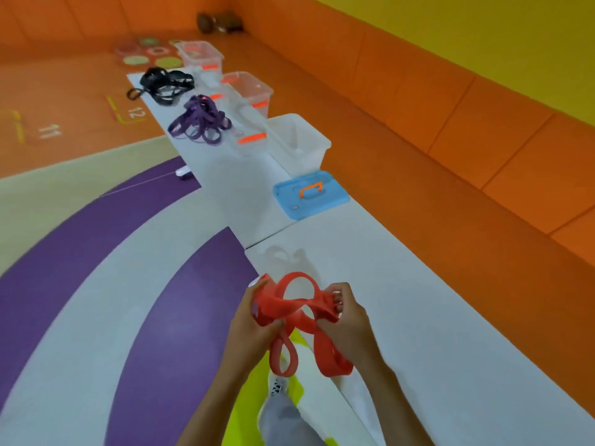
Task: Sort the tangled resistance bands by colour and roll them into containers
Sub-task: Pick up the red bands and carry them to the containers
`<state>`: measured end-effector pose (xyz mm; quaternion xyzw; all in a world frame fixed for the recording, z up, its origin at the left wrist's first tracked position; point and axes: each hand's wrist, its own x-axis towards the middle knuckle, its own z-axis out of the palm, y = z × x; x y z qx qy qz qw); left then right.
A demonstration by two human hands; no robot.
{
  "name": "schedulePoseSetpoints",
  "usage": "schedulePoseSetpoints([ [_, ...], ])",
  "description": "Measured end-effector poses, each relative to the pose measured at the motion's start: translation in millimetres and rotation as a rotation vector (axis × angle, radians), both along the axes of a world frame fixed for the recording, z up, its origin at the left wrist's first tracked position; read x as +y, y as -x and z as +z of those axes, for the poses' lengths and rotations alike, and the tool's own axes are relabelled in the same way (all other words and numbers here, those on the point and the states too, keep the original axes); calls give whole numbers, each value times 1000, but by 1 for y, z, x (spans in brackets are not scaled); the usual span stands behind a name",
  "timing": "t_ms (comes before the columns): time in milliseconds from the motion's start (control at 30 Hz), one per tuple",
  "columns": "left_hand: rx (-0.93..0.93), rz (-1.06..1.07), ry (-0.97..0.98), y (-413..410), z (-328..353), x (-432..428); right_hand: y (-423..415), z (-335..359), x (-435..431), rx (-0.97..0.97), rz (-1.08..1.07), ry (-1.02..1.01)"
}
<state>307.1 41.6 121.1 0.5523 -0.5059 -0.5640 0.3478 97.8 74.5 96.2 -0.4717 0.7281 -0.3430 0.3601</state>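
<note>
A bundle of red resistance bands (291, 309) hangs between both hands above the near edge of the white table (402, 284). My left hand (254, 320) grips the left side of the bundle. My right hand (344, 313) pinches its right side, and loops dangle below. Further along the table lie a heap of purple bands (199, 122) and, beyond it, a heap of black bands (162, 83). Clear plastic containers (297, 141) stand in a row along the table's right side.
A blue lid with an orange handle (310, 194) lies flat on the table near the closest container. An orange padded wall (450, 130) runs along the right. The floor has purple and white arcs (112, 252). My shoe (278, 386) shows below the bands.
</note>
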Motion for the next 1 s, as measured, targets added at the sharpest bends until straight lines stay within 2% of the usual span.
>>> schedulePoseSetpoints([
  [433, -156, 112, 57, -68, 26, -237, -77, 9, -255, -42, 92, 94],
  [567, -145, 116, 88, -82, 28, -303, -90, 14, -319, -43, 98, 94],
  [800, -110, 11, 144, -108, 7, -434, -116, 2, -428, -5, -5, 91],
  [1000, -75, -145, 192, -119, 6, -549, -134, 13, -510, 114, -146, 85],
])
